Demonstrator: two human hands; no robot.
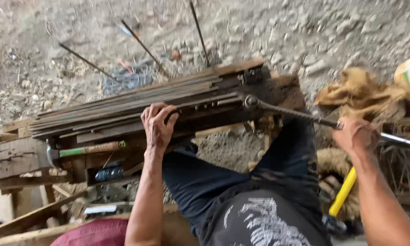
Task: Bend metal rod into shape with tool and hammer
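Observation:
My left hand grips a thin steel rod lying along a bundle of rusty rods on a wooden bench. My right hand is closed around the metal lever bar of a bending jig fixed at the bench's right end. The bar runs from the jig's pivot to the right, past my hand. My knees in dark trousers sit under the bench edge.
A hammer with a green-and-wood handle lies on the bench at left. A yellow-handled tool rests by my right leg. Brown sacking lies at right. Several bent rods stick up from the gravel ground beyond.

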